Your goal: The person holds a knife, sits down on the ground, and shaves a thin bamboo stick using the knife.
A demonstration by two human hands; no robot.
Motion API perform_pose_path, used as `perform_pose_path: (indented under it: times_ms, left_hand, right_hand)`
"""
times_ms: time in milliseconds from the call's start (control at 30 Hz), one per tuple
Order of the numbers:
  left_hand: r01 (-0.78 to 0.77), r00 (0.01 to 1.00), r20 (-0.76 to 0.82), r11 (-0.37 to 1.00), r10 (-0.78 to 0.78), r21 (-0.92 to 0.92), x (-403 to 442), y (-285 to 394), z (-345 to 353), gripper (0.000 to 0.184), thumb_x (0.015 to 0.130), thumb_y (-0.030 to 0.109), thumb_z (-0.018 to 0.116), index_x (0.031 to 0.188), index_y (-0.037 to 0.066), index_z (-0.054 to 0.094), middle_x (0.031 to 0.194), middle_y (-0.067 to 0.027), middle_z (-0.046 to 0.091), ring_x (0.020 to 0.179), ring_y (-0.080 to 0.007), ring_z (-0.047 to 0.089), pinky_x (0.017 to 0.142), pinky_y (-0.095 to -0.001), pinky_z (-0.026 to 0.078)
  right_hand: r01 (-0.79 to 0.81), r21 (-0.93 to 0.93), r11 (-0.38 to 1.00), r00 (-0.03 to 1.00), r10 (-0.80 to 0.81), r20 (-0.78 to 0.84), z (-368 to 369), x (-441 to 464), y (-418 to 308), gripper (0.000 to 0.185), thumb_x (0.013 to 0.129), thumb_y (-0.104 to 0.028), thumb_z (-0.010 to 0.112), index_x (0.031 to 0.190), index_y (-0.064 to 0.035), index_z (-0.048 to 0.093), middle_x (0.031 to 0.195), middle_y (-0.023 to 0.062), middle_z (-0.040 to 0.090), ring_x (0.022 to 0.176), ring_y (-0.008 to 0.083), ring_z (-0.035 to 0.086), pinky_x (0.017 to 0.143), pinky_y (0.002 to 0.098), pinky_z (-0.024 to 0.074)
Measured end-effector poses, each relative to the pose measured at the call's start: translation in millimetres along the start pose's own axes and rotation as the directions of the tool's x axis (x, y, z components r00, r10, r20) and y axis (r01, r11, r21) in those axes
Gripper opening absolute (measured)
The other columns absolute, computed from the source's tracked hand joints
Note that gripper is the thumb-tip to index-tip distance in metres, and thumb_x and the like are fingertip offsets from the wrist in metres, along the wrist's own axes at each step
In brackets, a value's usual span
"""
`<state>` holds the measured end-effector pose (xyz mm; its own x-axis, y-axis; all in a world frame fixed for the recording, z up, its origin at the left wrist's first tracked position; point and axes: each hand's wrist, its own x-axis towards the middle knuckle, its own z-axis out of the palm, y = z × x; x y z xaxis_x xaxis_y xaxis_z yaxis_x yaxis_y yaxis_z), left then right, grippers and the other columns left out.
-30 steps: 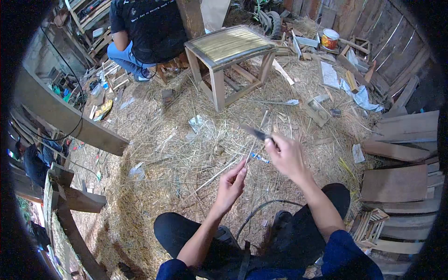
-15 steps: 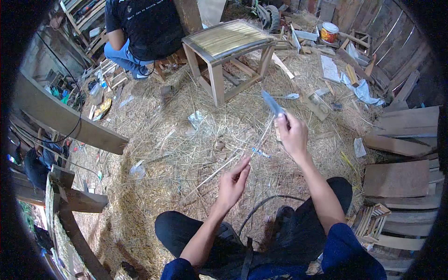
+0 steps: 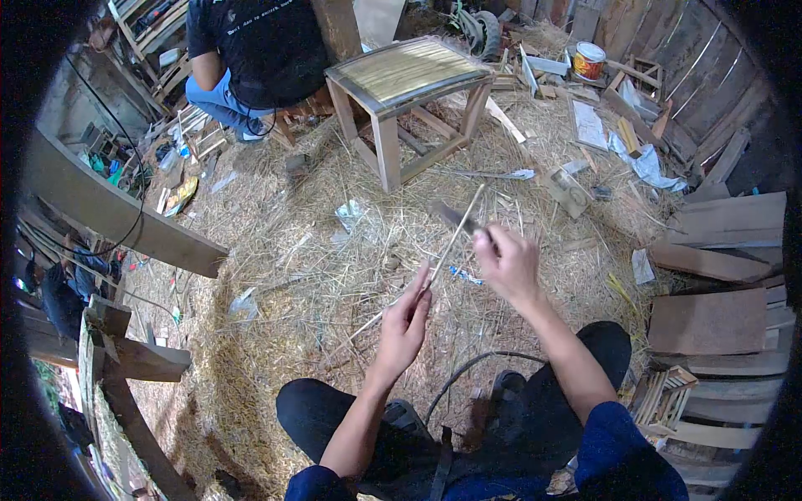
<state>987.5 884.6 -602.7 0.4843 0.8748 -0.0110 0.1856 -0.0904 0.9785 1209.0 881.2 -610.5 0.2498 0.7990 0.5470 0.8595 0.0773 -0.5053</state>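
My left hand [image 3: 404, 324] is closed around a thin pale strip of wood or bamboo [image 3: 460, 231], which slants from the lower left up to the right. My right hand [image 3: 509, 265] grips a knife [image 3: 455, 217] by its handle, and the handle is mostly hidden by the fingers. The blade lies across the upper part of the strip and is slightly blurred. Whether its edge touches the strip I cannot tell. Both hands are in front of my knees, above a floor strewn with shavings.
A small wooden table with a slatted top [image 3: 409, 71] stands ahead. Beyond it at the left sits another person [image 3: 259, 54] in a dark shirt. A beam [image 3: 125, 209] juts in from the left. Boards [image 3: 708, 321] are stacked at the right, and a paint bucket [image 3: 589, 61] stands farther back.
The knife has swung left and down, from beyond the strip to across it. My right hand has moved slightly left and down; the strip now stands steeper in my left hand.
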Motion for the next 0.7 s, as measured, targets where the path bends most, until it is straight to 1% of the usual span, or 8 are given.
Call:
perform_pose_path:
  times_ms: [33,133,233,333,367,467,600,700]
  left_hand:
    - [0.14,0.99,-0.005,0.99,-0.14,-0.033,-1,5,0,0.043,0.102,0.009,0.049,0.144,0.006,0.045,0.139,-0.013,0.056,0.116,-0.0122,0.054,0.095,-0.0259,0.043]
    - [-0.095,0.994,-0.061,0.991,0.089,-0.096,0,-7,6,0.042,0.102,0.007,0.047,0.144,0.005,0.046,0.144,-0.0143,0.051,0.128,-0.016,0.05,0.104,-0.0284,0.038]
    - [-0.022,0.999,0.04,0.995,0.026,-0.1,1,-9,0,0.042,0.102,0.008,0.047,0.143,0.005,0.046,0.15,-0.015,0.044,0.139,-0.02,0.039,0.111,-0.0306,0.031]
    - [-0.199,0.978,0.068,0.979,0.196,0.038,3,-11,12,0.042,0.102,0.009,0.047,0.144,0.008,0.047,0.127,-0.0119,0.063,0.114,-0.0167,0.06,0.096,-0.0277,0.046]
    - [0.275,0.946,0.231,0.942,-0.229,-0.194,-6,-3,9,0.044,0.103,0.013,0.046,0.148,0.013,0.044,0.082,0.0008,0.058,0.069,-0.0069,0.054,0.063,-0.0217,0.045]
    - [0.419,0.892,0.359,0.802,-0.275,-0.426,-8,0,13,0.046,0.105,0.019,0.045,0.151,0.019,0.039,0.067,0.0082,0.029,0.051,-0.0033,0.026,0.046,-0.021,0.026]
    - [0.481,0.876,0.338,0.661,-0.343,-0.576,-8,-5,14,0.047,0.105,0.022,0.045,0.151,0.019,0.038,0.063,0.0087,0.026,0.048,-0.0033,0.026,0.043,-0.0212,0.023]
    - [0.422,0.903,0.306,0.758,-0.302,-0.497,-7,-1,12,0.047,0.105,0.022,0.045,0.151,0.018,0.037,0.064,0.0091,0.027,0.048,-0.0025,0.027,0.043,-0.0207,0.023]
  right_hand:
    - [-0.052,-0.016,0.999,0.998,0.052,-0.025,7,-1,15,0.041,0.102,-0.04,0.045,0.082,-0.0085,0.063,0.052,0.0036,0.053,0.04,0.0172,0.048,0.041,0.0355,0.0369]
    - [-0.351,0.235,0.907,0.925,0.375,-0.066,-12,16,16,0.04,0.102,-0.039,0.045,0.086,-0.0083,0.064,0.051,0.0041,0.051,0.041,0.0165,0.048,0.042,0.036,0.0369]
    - [-0.162,0.122,0.979,0.981,0.173,-0.089,-13,11,10,0.037,0.103,-0.035,0.046,0.083,-0.0085,0.061,0.052,0.0044,0.051,0.044,0.0171,0.049,0.044,0.0362,0.0384]
    - [-0.065,0.069,0.995,0.998,0.063,0.025,-7,-1,7,0.037,0.103,-0.036,0.048,0.081,-0.008,0.06,0.057,0.0068,0.055,0.047,0.0226,0.054,0.045,0.0388,0.0401]
    - [-0.114,0.1,0.989,0.993,0.11,0.038,-5,1,10,0.037,0.102,-0.037,0.048,0.081,-0.008,0.06,0.058,0.0073,0.056,0.048,0.0234,0.055,0.046,0.0392,0.0403]
    - [-0.109,0.092,0.99,0.992,0.114,-0.046,-3,6,10,0.037,0.101,-0.039,0.051,0.082,-0.0086,0.061,0.058,0.0084,0.057,0.048,0.0241,0.057,0.044,0.0391,0.0403]
    - [0.033,0.106,0.994,0.995,-0.043,0.086,12,-12,1,0.035,0.101,-0.036,0.053,0.081,-0.0076,0.063,0.054,0.006,0.054,0.043,0.0199,0.051,0.04,0.0358,0.0373]
    - [0.079,0.008,0.997,0.992,-0.08,0.101,20,-9,24,0.045,0.103,-0.039,0.046,0.076,-0.0069,0.06,0.051,-0.0021,0.045,0.039,0.0102,0.036,0.036,0.0275,0.0288]
